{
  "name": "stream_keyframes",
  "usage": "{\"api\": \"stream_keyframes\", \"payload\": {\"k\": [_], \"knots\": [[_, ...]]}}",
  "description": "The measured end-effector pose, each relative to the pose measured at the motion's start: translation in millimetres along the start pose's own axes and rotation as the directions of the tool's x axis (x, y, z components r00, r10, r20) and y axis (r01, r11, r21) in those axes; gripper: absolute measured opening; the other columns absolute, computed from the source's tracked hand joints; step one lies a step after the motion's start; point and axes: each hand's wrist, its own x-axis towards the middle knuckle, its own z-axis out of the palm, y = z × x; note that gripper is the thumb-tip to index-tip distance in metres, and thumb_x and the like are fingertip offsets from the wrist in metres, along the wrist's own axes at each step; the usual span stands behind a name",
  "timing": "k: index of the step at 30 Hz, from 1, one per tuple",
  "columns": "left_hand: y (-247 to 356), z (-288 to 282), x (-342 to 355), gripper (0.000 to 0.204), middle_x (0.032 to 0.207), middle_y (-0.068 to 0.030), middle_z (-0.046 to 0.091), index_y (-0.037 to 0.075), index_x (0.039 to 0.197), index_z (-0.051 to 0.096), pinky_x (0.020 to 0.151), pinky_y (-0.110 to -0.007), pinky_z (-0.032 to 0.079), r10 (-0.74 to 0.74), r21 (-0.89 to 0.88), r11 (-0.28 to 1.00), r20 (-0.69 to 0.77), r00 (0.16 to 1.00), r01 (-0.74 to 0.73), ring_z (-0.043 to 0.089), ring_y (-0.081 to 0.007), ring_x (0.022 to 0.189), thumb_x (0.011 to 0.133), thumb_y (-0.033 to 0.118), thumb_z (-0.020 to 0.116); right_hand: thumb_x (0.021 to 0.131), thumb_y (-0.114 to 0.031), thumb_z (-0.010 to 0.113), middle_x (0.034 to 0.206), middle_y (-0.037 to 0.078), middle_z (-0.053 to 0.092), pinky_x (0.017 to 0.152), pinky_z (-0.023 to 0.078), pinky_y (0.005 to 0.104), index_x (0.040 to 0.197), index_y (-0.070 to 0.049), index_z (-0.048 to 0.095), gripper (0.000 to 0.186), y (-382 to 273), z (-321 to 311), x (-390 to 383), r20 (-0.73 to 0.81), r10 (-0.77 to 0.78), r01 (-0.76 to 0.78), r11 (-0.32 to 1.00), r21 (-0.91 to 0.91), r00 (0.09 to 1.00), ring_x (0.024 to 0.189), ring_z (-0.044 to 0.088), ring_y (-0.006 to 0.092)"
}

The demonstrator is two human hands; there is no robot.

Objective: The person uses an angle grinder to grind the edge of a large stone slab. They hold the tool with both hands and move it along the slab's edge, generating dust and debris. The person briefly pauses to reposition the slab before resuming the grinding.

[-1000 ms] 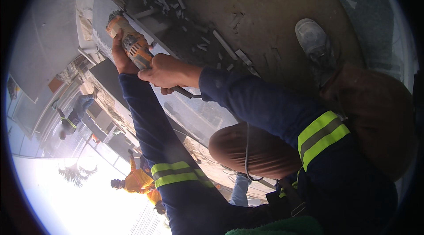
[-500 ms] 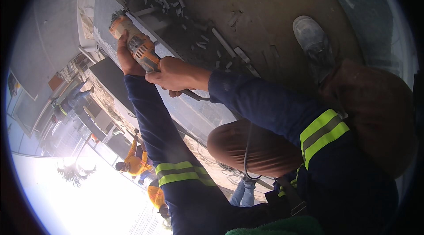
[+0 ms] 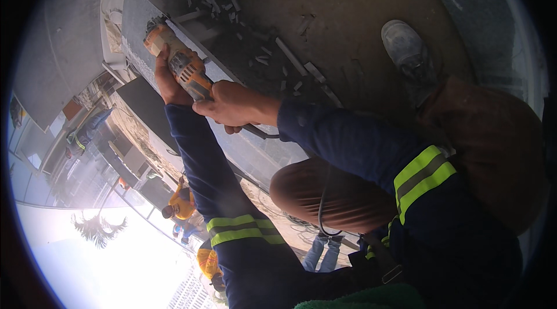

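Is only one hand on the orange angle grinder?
No: the left hand and right hand both grip the orange angle grinder on the grey stone slab.

An orange handheld angle grinder [image 3: 177, 65] is set on a flat grey stone slab [image 3: 134, 22], gripped between the left hand [image 3: 165, 80] behind it and the right hand [image 3: 232, 106] at its rear. Broken grey stone offcuts [image 3: 290, 56] are scattered on the brown dusty floor [image 3: 348, 1] right of the slab; a dusty grey shoe [image 3: 406, 48] is planted further right.
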Motion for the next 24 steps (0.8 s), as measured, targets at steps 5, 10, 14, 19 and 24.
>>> {"api": "stream_keyframes", "payload": {"k": [5, 10, 14, 19, 24], "knots": [[-5, 2, 0, 0.051, 0.092, -0.0166, 0.071, 0.001, 0.116, 0.06, 0.074, -0.046, 0.066, 0.0, 0.004, 1.0, -0.014, 1.0, 0.0, 0.072, -0.03, 0.075, 0.1, 0.049, 0.063, 0.102, -0.039, 0.06, 0.063, 0.011, 0.062, 0.045, 0.053, 0.0343, 0.074, 0.004, 0.059, 0.052, 9, 1, 2, -0.027, 0.01, -0.01, 1.0, 0.004, 1.0, 0.05, 0.068, 0.0212], [-6, -1, 6, 0.049, 0.092, -0.0169, 0.071, 0.001, 0.117, 0.06, 0.075, -0.051, 0.066, -0.03, -0.026, 0.999, 0.013, 0.999, 0.03, 0.073, -0.0307, 0.079, 0.102, 0.048, 0.06, 0.103, -0.035, 0.058, 0.065, 0.016, 0.066, 0.047, 0.057, 0.0347, 0.08, 0.011, 0.062, 0.052, 10, -3, 6, -0.014, -0.003, 0.003, 1.0, 0.004, 1.0, 0.053, 0.071, 0.0231], [1, -9, 17, 0.047, 0.093, -0.0172, 0.071, 0.002, 0.118, 0.06, 0.074, -0.056, 0.065, -0.038, -0.04, 0.998, 0.075, 0.996, 0.041, 0.073, -0.0316, 0.083, 0.103, 0.046, 0.058, 0.103, -0.033, 0.057, 0.068, 0.018, 0.068, 0.047, 0.058, 0.0345, 0.082, 0.014, 0.063, 0.052, 5, -4, 12, -0.002, -0.015, 0.015, 0.999, 0.049, 1.0, 0.055, 0.072, 0.024], [5, -6, 27, 0.048, 0.09, -0.0151, 0.069, 0.003, 0.115, 0.06, 0.071, -0.055, 0.062, -0.034, -0.014, 0.999, 0.056, 0.998, 0.035, 0.071, -0.0296, 0.076, 0.103, 0.05, 0.056, 0.1, -0.032, 0.058, 0.068, 0.014, 0.064, 0.045, 0.054, 0.0349, 0.078, 0.008, 0.061, 0.046, 1, -8, 30, -0.003, -0.024, 0.025, 0.998, 0.063, 1.0, 0.052, 0.069, 0.0229], [13, -18, 38, 0.046, 0.089, -0.0136, 0.069, 0.005, 0.116, 0.06, 0.071, -0.059, 0.062, -0.078, -0.017, 0.997, 0.118, 0.99, 0.081, 0.07, -0.0276, 0.073, 0.105, 0.049, 0.052, 0.099, -0.032, 0.059, 0.07, 0.014, 0.063, 0.043, 0.052, 0.0345, 0.08, 0.006, 0.06, 0.043, 1, -4, 48, 0.021, -0.034, 0.031, 0.992, 0.119, 0.999, 0.051, 0.067, 0.0226]]}}
